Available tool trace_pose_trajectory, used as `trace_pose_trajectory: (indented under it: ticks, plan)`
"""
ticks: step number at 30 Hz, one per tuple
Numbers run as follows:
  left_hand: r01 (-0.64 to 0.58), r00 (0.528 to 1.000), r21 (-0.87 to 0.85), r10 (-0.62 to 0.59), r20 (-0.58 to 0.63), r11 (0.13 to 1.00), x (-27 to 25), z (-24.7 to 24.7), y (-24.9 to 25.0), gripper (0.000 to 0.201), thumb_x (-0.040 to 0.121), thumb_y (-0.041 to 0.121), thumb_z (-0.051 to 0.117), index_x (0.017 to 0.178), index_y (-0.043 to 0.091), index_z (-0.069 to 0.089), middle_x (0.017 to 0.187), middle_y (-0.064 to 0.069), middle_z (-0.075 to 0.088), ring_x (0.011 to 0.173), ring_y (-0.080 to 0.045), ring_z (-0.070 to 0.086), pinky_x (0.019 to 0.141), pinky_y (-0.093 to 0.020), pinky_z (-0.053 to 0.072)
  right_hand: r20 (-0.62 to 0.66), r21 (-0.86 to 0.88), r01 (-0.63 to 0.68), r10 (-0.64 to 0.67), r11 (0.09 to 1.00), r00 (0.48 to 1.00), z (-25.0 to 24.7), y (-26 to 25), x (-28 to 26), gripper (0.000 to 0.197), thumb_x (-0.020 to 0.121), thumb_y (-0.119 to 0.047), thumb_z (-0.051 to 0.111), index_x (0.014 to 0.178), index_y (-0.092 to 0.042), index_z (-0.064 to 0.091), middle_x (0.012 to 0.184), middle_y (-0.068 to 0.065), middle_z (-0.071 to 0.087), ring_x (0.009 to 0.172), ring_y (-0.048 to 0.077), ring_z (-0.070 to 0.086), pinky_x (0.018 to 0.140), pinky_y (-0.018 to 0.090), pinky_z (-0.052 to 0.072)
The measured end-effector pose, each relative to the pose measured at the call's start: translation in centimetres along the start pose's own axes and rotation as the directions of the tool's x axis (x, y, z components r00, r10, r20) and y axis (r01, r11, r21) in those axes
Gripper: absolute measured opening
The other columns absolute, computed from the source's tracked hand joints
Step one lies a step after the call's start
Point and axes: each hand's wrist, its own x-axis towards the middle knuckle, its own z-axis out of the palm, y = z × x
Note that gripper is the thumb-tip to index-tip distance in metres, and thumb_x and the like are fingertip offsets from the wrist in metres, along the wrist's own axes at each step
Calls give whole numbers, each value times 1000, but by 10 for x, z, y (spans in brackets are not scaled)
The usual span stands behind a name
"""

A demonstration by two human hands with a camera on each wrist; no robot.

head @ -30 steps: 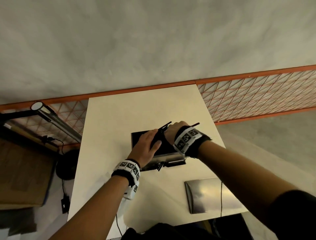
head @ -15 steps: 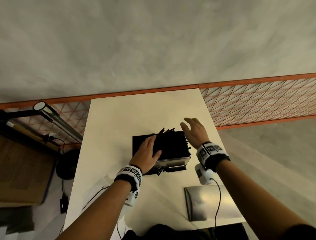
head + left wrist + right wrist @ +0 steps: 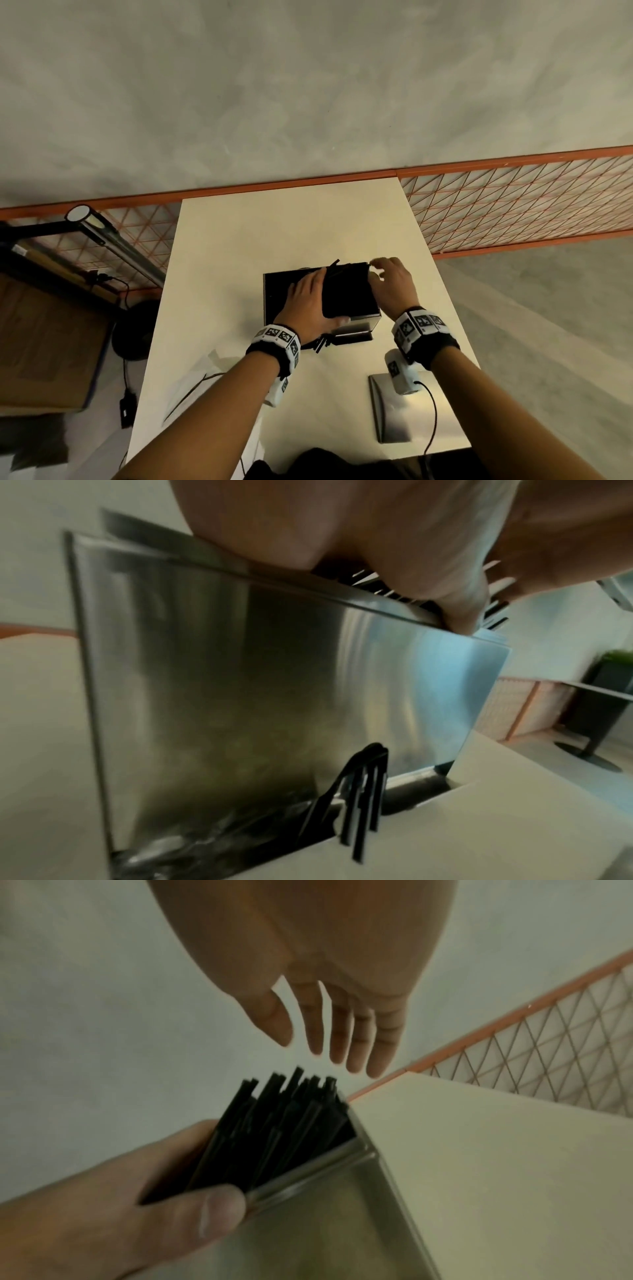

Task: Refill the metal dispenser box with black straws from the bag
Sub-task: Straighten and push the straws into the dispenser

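The metal dispenser box (image 3: 363, 323) stands open-topped in the middle of the white table (image 3: 239, 246), packed with black straws (image 3: 346, 291). My left hand (image 3: 306, 303) lies over the bundle's left side, and its thumb (image 3: 209, 1213) wraps round the near end at the box rim (image 3: 308, 1172). Over the far right corner my right hand (image 3: 390, 284) hovers. Its straight fingers (image 3: 342, 1037) hang just above the straw ends (image 3: 294, 1088) without touching. A few straws (image 3: 359, 791) stick out of the slot at the bottom of the box (image 3: 240, 683).
A flat metal lid (image 3: 390, 418) lies near the table's front right edge, under my right wrist cable. A clear plastic bag with a loose straw (image 3: 191, 394) sits at the front left. An orange mesh fence (image 3: 513, 205) runs behind, and a lamp (image 3: 102, 229) stands left.
My right hand let go of the straws, pulled away to the right, then came back to the far right corner. The left hand shifted, its thumb now round the bundle's near end.
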Motion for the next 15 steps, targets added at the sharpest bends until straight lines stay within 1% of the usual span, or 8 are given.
trace_pose_trajectory:
  ticks: [2, 3, 5, 7, 8, 11, 13, 15]
  plan:
    - [19, 1000, -4, -19, 14, 1000, 4, 1, 1, 122, 69, 83, 60, 160, 21, 8, 164, -4, 23, 151, -24, 23, 122, -56, 21, 24, -134, -30, 34, 990, 999, -11, 4, -1, 27, 89, -16, 55, 111, -9, 67, 114, 10, 63, 105, 30, 59, 88, 33, 45]
    - [23, 1000, -12, -22, 19, 1000, 5, 1, 2, 122, 69, 83, 61, 160, 22, 9, 163, -4, 25, 150, -24, 24, 122, -56, 21, 83, -213, -24, 43, 977, 996, -14, 4, -4, 26, 87, -17, 55, 108, -9, 68, 110, 10, 64, 103, 30, 59, 84, 33, 45]
    - [36, 999, -60, -34, 27, 998, 6, -3, 2, 120, 71, 80, 67, 160, 22, 12, 162, -3, 28, 149, -24, 26, 122, -55, 22, 229, -330, 58, 20, 942, 973, -15, 1, -12, 23, 85, -21, 55, 100, -8, 68, 103, 11, 64, 99, 32, 59, 74, 31, 42]
    - [52, 998, -139, -48, 31, 989, 7, -9, 1, 111, 76, 68, 75, 160, 23, 19, 160, -2, 32, 146, -24, 30, 122, -51, 25, 321, -371, 139, -14, 918, 947, -12, -2, -20, 23, 83, -24, 57, 97, -8, 64, 99, 11, 60, 95, 32, 59, 69, 30, 39]
    - [49, 998, -162, -43, 38, 986, 8, -11, -1, 108, 77, 64, 78, 160, 24, 21, 159, -2, 33, 144, -24, 31, 121, -50, 26, 338, -387, 163, -25, 908, 941, -10, -3, -23, 24, 83, -26, 58, 99, -8, 62, 100, 10, 57, 96, 31, 57, 70, 30, 41]
    - [34, 998, -192, -23, 58, 981, 10, -15, -11, 105, 75, 59, 81, 158, 25, 26, 156, -1, 37, 142, -24, 36, 119, -47, 32, 343, -469, 247, -83, 848, 936, -6, -4, -26, 28, 83, -28, 61, 104, -9, 57, 111, 10, 52, 104, 29, 49, 80, 36, 47]
    - [37, 998, -162, -29, 53, 986, 12, -15, -18, 102, 75, 52, 84, 156, 24, 30, 153, -1, 40, 140, -24, 39, 117, -45, 35, 356, -534, 322, -138, 782, 924, -4, -6, -26, 29, 83, -28, 61, 106, -11, 57, 118, 8, 47, 109, 29, 45, 84, 39, 47]
    - [40, 998, -116, -35, 47, 992, 13, -16, -22, 98, 75, 44, 85, 155, 24, 32, 151, -1, 42, 139, -25, 41, 117, -45, 37, 393, -580, 400, -186, 710, 901, -1, -7, -24, 32, 84, -27, 58, 113, -14, 58, 125, 7, 45, 114, 29, 43, 90, 42, 45]
